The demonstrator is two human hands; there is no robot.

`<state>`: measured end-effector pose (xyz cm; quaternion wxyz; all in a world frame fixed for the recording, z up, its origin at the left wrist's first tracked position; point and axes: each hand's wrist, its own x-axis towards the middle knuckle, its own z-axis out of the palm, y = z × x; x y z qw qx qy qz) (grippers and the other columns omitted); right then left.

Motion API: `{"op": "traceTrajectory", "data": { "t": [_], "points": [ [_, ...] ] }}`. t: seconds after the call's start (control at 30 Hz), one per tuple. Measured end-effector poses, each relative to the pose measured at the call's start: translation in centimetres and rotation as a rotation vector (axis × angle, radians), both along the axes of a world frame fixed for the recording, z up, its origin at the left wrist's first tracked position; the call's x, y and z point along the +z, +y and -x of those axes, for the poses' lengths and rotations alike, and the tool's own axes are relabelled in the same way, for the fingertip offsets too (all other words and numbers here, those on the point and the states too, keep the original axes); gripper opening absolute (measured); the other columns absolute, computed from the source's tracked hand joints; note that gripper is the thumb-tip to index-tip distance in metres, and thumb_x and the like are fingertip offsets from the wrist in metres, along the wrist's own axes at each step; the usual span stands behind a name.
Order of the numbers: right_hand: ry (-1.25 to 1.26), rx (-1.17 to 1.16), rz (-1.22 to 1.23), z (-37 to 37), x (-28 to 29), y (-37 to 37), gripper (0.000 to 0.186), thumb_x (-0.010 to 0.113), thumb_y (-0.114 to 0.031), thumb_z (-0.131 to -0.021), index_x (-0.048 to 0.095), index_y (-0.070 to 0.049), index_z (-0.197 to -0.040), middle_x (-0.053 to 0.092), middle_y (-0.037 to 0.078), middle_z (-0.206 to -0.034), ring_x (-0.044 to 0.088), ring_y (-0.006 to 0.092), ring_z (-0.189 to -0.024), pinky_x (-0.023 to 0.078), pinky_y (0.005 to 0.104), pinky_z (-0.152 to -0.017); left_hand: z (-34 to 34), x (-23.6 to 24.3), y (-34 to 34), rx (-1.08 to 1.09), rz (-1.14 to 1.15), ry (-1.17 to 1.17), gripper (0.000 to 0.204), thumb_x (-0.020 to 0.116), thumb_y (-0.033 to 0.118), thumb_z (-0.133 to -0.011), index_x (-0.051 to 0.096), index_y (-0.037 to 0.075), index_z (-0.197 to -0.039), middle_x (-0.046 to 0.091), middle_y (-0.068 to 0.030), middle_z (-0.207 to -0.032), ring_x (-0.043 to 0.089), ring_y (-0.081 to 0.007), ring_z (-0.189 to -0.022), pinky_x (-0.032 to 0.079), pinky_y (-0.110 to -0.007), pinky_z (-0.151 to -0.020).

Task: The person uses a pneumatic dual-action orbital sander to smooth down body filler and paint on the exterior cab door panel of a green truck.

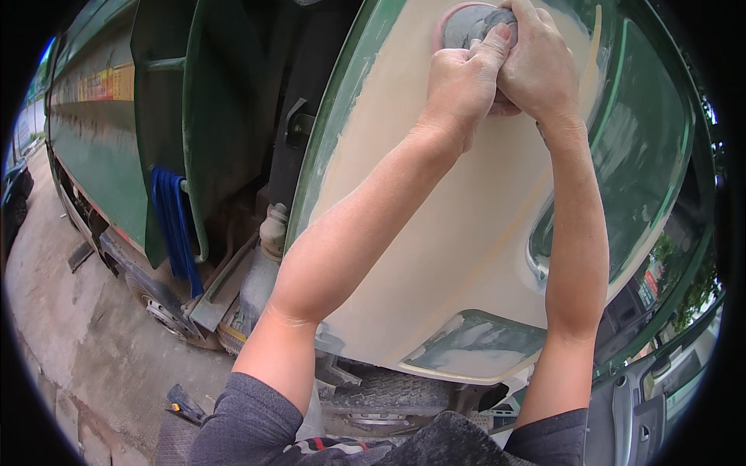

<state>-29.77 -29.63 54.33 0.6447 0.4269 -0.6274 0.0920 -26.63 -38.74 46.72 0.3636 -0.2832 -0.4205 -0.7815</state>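
Note:
Both hands are up at the top of the view, close together on a round grey sander point(466, 25) with a pinkish rim. It lies against a large cream-coloured vehicle panel point(474, 248) with green paint along its edges. My left hand point(464, 85) is closed at the sander's near side, its thumb stretched over the top. From the right, my right hand point(542, 71) wraps over the tool beside the left one; some of its fingers are hidden. Pale dust coats both hands and forearms.
Left of the panel stands a green truck body point(101, 155) with a blue cloth point(172, 221) hanging from a rail. A recessed handle area point(540, 237) and a green-grey recess point(474, 342) mark the panel. Below it sits a tyre point(388, 392). An open door point(641, 412) shows lower right.

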Motion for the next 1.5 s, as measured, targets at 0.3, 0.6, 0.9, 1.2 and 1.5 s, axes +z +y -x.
{"op": "traceTrajectory", "data": {
  "t": [0.3, 0.6, 0.9, 1.2, 1.5],
  "points": [
    [-0.213, 0.083, -0.394, -3.4, -19.6, 1.7, 0.044, 0.075, -0.018, -0.068, 0.057, -0.007, -0.107, 0.056, 0.017, -0.100, 0.065, 0.0276, -0.061, 0.055, 0.0374, -0.055, -1.2, -26.7, 4.0, -0.027, -0.267, -0.012, 0.043, 0.045, 0.037, -0.112, 0.063, -0.002, -0.118, 0.068, -0.0047, -0.111, 0.063, -0.0093, -0.099, 0.050, -0.026, -0.086],
    [-0.216, 0.024, -0.267, -4.1, -8.3, -2.3, 0.039, 0.074, -0.015, -0.077, 0.059, -0.003, -0.111, 0.060, 0.019, -0.103, 0.072, 0.0366, -0.075, 0.060, 0.0439, -0.062, -1.6, -11.3, -1.5, -0.036, -0.100, 0.073, 0.049, 0.041, 0.042, -0.113, 0.065, -0.001, -0.114, 0.069, -0.0065, -0.103, 0.068, -0.0102, -0.084, 0.059, -0.027, -0.071],
    [-0.119, -0.082, -0.073, -1.8, 2.9, -3.7, 0.042, 0.066, -0.021, -0.083, 0.061, -0.002, -0.120, 0.066, 0.021, -0.110, 0.072, 0.0413, -0.092, 0.059, 0.0497, -0.080, -1.0, 2.7, -2.9, 0.073, 0.001, 0.015, 0.058, 0.048, 0.046, -0.108, 0.058, -0.008, -0.125, 0.070, -0.0167, -0.106, 0.076, -0.0234, -0.088, 0.068, -0.036, -0.077],
    [-0.155, -0.056, -0.066, -1.8, 3.2, -3.6, 0.041, 0.067, -0.020, -0.083, 0.060, -0.004, -0.120, 0.065, 0.020, -0.108, 0.071, 0.0423, -0.089, 0.058, 0.0512, -0.077, -1.0, 3.1, -3.4, 0.084, 0.041, -0.030, 0.061, 0.050, 0.049, -0.108, 0.060, -0.010, -0.121, 0.070, -0.0188, -0.104, 0.076, -0.0257, -0.086, 0.067, -0.038, -0.076],
    [-0.256, 0.038, -0.342, -3.7, -9.7, -1.1, 0.044, 0.073, -0.016, -0.077, 0.060, -0.001, -0.117, 0.061, 0.023, -0.111, 0.074, 0.0386, -0.077, 0.061, 0.0480, -0.069, -1.7, -13.4, -0.5, 0.046, -0.079, -0.031, 0.050, 0.037, 0.045, -0.113, 0.064, 0.002, -0.113, 0.066, -0.0022, -0.099, 0.064, -0.0071, -0.079, 0.055, -0.024, -0.064]
  ]
}}
